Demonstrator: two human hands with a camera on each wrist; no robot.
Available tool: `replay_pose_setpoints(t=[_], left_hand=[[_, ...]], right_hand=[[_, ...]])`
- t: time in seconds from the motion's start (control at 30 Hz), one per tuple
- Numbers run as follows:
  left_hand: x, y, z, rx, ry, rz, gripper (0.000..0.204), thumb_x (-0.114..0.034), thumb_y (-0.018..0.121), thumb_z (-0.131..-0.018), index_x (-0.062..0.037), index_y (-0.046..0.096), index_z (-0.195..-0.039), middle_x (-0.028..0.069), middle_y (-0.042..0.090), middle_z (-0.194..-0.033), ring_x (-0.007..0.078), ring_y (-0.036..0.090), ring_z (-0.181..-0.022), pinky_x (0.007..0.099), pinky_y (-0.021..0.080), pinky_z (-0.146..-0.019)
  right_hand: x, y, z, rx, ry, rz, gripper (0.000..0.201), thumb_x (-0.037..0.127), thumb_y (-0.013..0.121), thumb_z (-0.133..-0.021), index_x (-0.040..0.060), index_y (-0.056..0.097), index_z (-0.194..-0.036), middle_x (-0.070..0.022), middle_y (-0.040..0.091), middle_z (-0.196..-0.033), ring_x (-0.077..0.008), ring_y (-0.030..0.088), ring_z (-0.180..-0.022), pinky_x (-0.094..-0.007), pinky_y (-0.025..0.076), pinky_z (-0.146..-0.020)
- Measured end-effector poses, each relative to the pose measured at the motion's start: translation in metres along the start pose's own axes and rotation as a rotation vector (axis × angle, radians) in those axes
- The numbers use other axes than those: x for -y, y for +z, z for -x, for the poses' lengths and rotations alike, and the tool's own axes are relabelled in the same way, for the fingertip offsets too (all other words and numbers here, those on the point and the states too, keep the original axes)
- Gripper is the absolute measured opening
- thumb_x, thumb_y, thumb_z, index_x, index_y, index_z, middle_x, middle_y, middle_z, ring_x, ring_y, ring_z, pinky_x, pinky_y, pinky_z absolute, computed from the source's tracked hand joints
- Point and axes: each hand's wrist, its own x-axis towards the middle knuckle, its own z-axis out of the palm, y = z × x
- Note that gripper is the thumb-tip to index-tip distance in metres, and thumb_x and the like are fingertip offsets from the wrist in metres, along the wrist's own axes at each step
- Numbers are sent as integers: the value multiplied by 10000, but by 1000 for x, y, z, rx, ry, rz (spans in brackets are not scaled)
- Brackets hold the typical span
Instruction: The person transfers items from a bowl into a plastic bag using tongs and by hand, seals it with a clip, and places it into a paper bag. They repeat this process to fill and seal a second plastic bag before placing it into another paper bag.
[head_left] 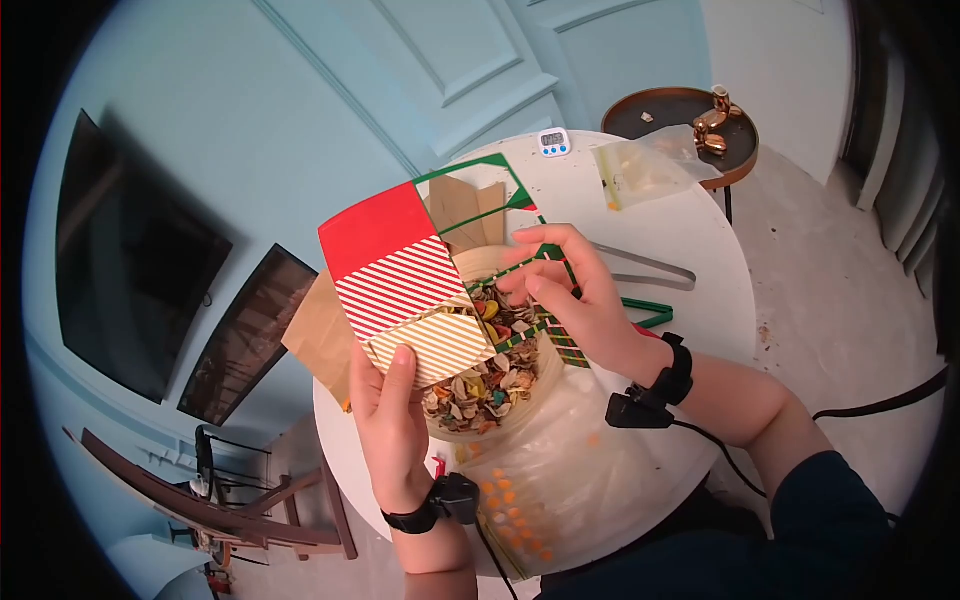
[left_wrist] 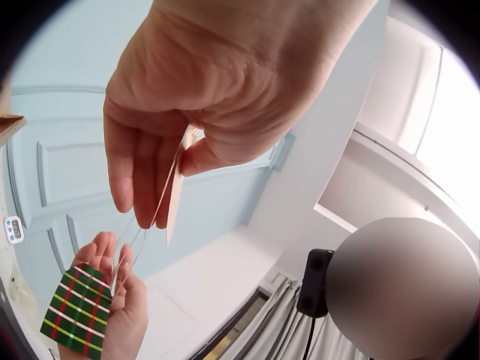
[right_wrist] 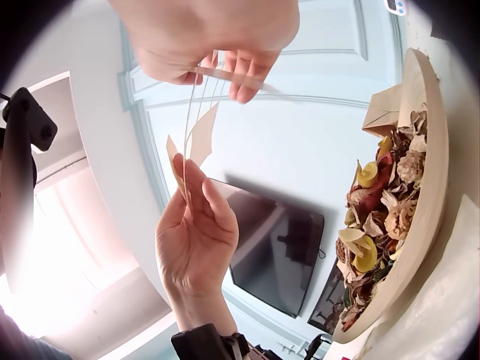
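Observation:
A flat paper gift box (head_left: 400, 290) hangs over the table, with red, striped and green plaid panels and a see-through window framed in green. My left hand (head_left: 392, 410) pinches its gold-striped panel, thumb in front and fingers behind. At the opposite side, my right hand (head_left: 590, 300) holds the green plaid part (left_wrist: 77, 311) between thumb and fingers. In the right wrist view the box appears nearly edge-on between both hands. Beneath it stands a pale wooden bowl (right_wrist: 426, 255) filled with dried potpourri (right_wrist: 379, 217), partly hidden by the box in the head view.
Metal tongs (head_left: 650, 278) and a green-handled tool (head_left: 652, 312) lie right of the bowl. A large clear bag (head_left: 590, 460) covers the table's near side. A white timer (head_left: 554, 143) and another clear bag (head_left: 650, 170) lie farther back. Brown paper (head_left: 318, 325) sticks out at left.

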Motion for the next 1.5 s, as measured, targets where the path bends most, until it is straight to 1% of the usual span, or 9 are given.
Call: replay_pose_setpoints(t=[0.1,0.17,0.23,0.3,0.37,0.4,0.47,0.6,1.5], left_hand=[[0,1,-1,-8,12,-30,400,-93,455,-959,11,358,-1333,134,546,-1238,184,566,-1097,319,471,-917],[-2,4,-1,-14,24,-46,394,-100,450,-962,9,358,-1330,136,552,-1225,187,587,-1065,321,509,-869],[-3,10,-2,-81,113,-98,356,-135,433,-962,16,395,-1282,150,592,-1143,201,651,-918,317,592,-698],[-3,9,-3,-86,136,-93,350,-133,432,-961,11,399,-1279,147,593,-1138,196,651,-910,311,590,-689],[-3,5,-4,-86,192,-118,349,-125,427,-962,9,395,-1282,146,595,-1131,190,653,-889,302,586,-662],[1,3,-4,-86,194,-118,349,-125,427,-962,9,395,-1282,146,595,-1131,190,653,-889,302,586,-662],[5,-3,-6,-100,183,-162,381,-90,463,-963,7,367,-1318,126,558,-1210,177,578,-1050,317,471,-893],[7,6,-1,-71,184,-168,374,-71,470,-961,8,375,-1314,114,545,-1228,150,535,-1089,302,414,-941],[11,19,4,42,80,-157,423,-43,461,-948,10,341,-1350,137,524,-1267,178,536,-1134,316,424,-970]], right_hand=[[1,-1,-1,-22,10,131,411,69,467,-924,46,364,-1321,-103,533,-1196,-143,578,-1014,-280,474,-835],[-4,1,-6,-107,-186,-76,455,94,454,-929,38,325,-1362,-135,464,-1278,-174,507,-1126,-311,434,-911],[-1,1,-6,-149,-168,-106,465,101,439,-935,35,301,-1374,-143,431,-1311,-189,473,-1165,-331,410,-945],[0,0,-5,-192,-152,-137,476,109,424,-941,32,278,-1387,-150,398,-1344,-204,439,-1204,-351,386,-979],[-2,-2,-3,-256,-203,78,418,76,475,-904,36,397,-1312,-169,389,-1361,-242,433,-1228,-379,361,-1010],[-5,-6,-3,-255,-205,78,418,76,475,-904,36,397,-1312,-169,389,-1361,-242,433,-1228,-379,361,-1010],[-6,-9,-4,-163,-496,568,278,65,578,-836,61,573,-1114,-180,367,-1387,-291,401,-1271,-393,330,-1040],[6,11,4,-29,-468,697,113,106,697,-760,85,651,-862,-172,326,-1438,-353,308,-1335,-428,264,-1083],[-1,11,4,160,-305,431,139,138,611,-864,21,572,-801,-161,317,-1459,-323,191,-1398,-447,163,-1119]])
